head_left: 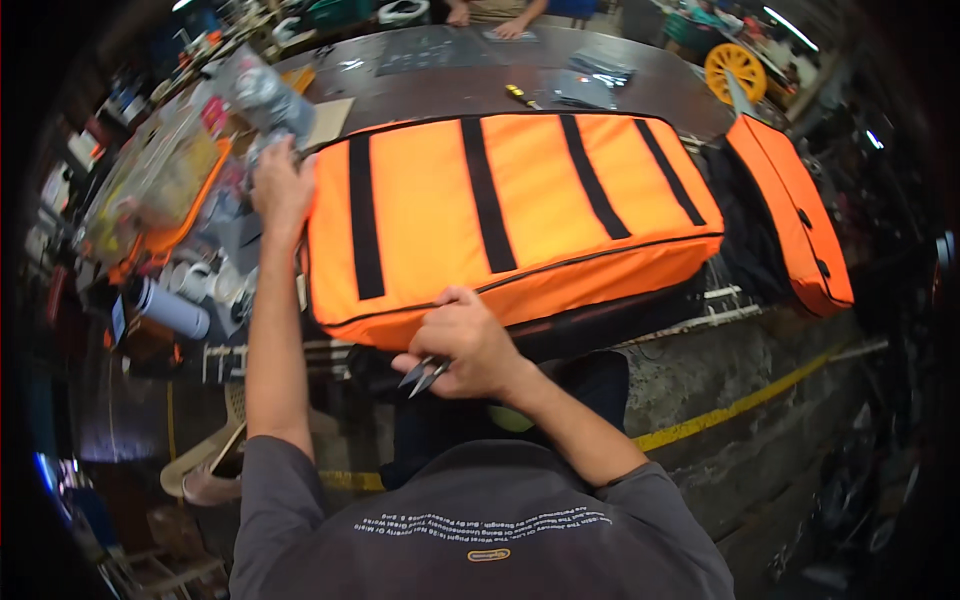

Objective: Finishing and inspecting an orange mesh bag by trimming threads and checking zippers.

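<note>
Orange bag (pixel 540 200) lies along the near side of your bench (pixel 660 85), likely for easy reach.
Your left hand (pixel 282 188) is at its left end, perhaps steadying it; its fingers extend, though whether they pinch fabric I cannot tell. Your right hand (pixel 458 345), by the near edge, curls its fingers around small snips (pixel 428 376), blades pointing away from the bag, probably sparing the cloth. A smaller orange case (pixel 790 215) sits rightward; a screwdriver (pixel 519 96) lies beyond.
</note>
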Demonstrator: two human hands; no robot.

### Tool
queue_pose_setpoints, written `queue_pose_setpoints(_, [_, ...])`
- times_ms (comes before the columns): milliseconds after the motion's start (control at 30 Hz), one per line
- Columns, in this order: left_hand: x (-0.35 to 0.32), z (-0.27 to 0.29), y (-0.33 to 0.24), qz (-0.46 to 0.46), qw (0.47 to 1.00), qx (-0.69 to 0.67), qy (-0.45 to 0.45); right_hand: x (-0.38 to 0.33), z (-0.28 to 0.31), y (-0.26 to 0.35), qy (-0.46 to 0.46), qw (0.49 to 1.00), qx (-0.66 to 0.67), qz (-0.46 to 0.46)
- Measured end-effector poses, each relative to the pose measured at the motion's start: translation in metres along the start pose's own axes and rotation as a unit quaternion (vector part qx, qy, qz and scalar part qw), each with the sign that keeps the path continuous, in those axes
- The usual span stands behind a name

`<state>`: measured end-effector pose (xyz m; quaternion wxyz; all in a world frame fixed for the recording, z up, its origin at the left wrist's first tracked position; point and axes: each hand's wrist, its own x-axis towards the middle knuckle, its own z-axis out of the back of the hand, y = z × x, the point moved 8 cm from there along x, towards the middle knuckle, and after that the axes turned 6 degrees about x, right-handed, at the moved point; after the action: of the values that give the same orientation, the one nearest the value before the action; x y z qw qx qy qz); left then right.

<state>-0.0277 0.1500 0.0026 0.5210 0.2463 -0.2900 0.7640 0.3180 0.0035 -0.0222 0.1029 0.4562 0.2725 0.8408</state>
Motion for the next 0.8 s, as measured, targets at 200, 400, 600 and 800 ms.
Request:
queue_pose_setpoints(200, [0.029, -0.017, -0.058, -0.137, 0.982, -0.114, 0.060, -0.007, 0.001, 0.001, 0.020, 1.000, 0.017, -0.005])
queue_pose_setpoints(400, [0.013, -0.011, -0.060, -0.061, 0.990, -0.093, 0.085, -0.013, -0.001, -0.002, 0.019, 0.997, 0.064, -0.033])
queue_pose_setpoints(600, [-0.001, 0.027, -0.069, -0.079, 0.988, -0.129, 0.019, -0.028, 0.000, 0.005, 0.028, 0.996, 0.075, -0.027])
queue_pose_setpoints(800, [0.001, 0.033, -0.053, -0.070, 0.977, -0.196, 0.039, -0.046, 0.020, 0.008, -0.011, 0.993, 0.119, -0.008])
